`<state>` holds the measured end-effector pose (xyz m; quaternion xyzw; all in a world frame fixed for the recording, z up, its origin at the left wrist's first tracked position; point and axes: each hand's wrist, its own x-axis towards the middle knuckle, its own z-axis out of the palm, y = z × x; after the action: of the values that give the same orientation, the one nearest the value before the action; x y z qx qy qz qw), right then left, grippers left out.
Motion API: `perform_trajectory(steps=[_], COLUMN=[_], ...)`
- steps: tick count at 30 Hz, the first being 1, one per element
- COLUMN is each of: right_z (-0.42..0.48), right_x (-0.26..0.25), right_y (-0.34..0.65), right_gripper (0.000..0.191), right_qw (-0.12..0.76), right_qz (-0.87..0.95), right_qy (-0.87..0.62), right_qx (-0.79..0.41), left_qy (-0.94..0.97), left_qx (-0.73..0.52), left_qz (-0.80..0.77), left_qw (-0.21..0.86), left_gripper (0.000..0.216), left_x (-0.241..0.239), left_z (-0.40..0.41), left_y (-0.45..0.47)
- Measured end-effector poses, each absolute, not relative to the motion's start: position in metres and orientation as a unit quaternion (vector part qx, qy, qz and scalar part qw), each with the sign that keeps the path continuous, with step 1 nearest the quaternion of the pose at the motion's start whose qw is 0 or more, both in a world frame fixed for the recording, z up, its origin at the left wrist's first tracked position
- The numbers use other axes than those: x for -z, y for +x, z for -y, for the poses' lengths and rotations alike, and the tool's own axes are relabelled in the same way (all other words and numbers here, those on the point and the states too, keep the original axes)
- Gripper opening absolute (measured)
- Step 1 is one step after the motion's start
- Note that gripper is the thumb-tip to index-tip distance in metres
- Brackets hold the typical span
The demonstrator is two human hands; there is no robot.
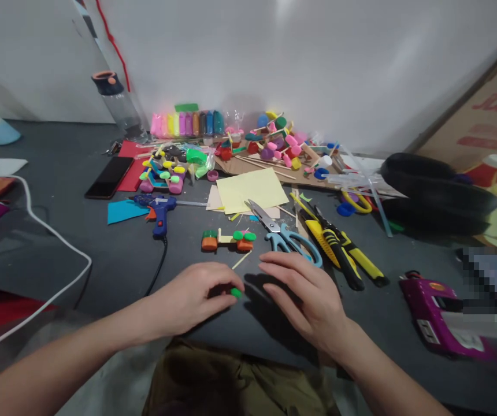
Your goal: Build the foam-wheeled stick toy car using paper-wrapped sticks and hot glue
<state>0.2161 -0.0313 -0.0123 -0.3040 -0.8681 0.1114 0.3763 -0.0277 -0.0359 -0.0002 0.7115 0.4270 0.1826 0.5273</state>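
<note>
Between the thumb and fingers of my left hand (207, 296) is a small green piece of modelling clay (236, 293). My right hand (303, 294) hovers to the right of it, fingers apart and nothing in them. Just beyond both hands stands a little clay model (228, 238) with orange and green ends joined by a pale bar. A thin pale strip (242, 260) lies in front of the model. Scissors with light blue handles (289, 237) rest behind my right hand, their blades over a pale yellow sheet (252, 190).
A blue glue gun (159, 211) with a black cord lies at left, near a phone (110, 177). Yellow-black pliers (346, 254) lie right. Clay models (274, 141), clay packs (188, 123) and a water bottle (121, 107) line the back. A purple device (441, 315) sits far right.
</note>
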Motion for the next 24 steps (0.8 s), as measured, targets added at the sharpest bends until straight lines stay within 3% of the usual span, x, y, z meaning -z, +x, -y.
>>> perform_trajectory(steps=[10, 17, 24], right_z=[0.028, 0.028, 0.026], right_x=[0.019, 0.022, 0.024], right_y=[0.212, 0.212, 0.213], right_gripper=[0.017, 0.016, 0.016], right_qw=[0.353, 0.330, 0.324], right_qz=[0.861, 0.872, 0.876], right_qy=[-0.336, -0.332, -0.326], right_qx=[-0.145, -0.143, -0.148], left_qy=[0.809, 0.785, 0.799], left_qx=[-0.191, -0.220, -0.154], left_qz=[-0.471, -0.548, -0.566], left_qw=[0.296, 0.187, 0.133], left_gripper=[0.019, 0.022, 0.022], left_x=[0.012, -0.001, -0.006], left_z=[0.037, 0.009, -0.032], left_y=[-0.046, -0.068, -0.092])
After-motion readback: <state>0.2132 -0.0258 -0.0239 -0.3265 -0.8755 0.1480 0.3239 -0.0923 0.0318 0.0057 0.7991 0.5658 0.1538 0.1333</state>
